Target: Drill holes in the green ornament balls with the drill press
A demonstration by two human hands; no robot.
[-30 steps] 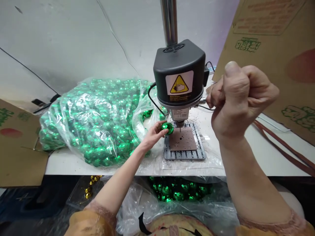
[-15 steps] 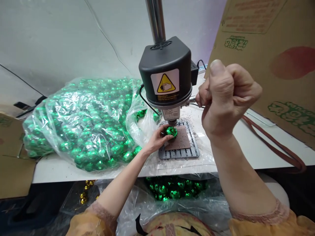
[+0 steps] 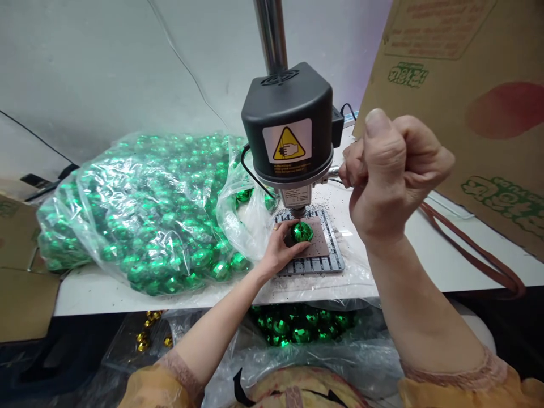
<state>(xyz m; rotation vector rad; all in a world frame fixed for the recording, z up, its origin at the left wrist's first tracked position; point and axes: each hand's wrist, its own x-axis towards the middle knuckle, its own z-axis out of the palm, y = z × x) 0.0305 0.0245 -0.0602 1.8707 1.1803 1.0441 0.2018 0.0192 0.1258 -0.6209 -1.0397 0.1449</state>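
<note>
Between the thumb and fingers of my left hand (image 3: 280, 246) is a shiny green faceted ball (image 3: 303, 232). It rests on a pinkish-brown square pad (image 3: 319, 245) on the slotted metal base (image 3: 338, 258) of a drill press (image 3: 289, 124). The chuck (image 3: 298, 212) is just above and behind the ball; whether a bit touches it I cannot tell. My right hand (image 3: 382, 175) is closed, raised to the right of the machine's black head, around the end of its metal lever (image 3: 334, 173); most of the grip is hidden behind the fingers.
A big clear plastic bag (image 3: 144, 215) full of green balls lies left on the white table (image 3: 127, 303). More green balls (image 3: 301, 331) sit in plastic below the front edge. A cardboard box (image 3: 459, 113) stands at right, near a brown strap (image 3: 471, 243). Dark specks surround the base.
My left hand has moved the green ball slightly right and toward me, out from under the chuck, and a dark star-like mark now shows on its top. My right hand has barely moved.
</note>
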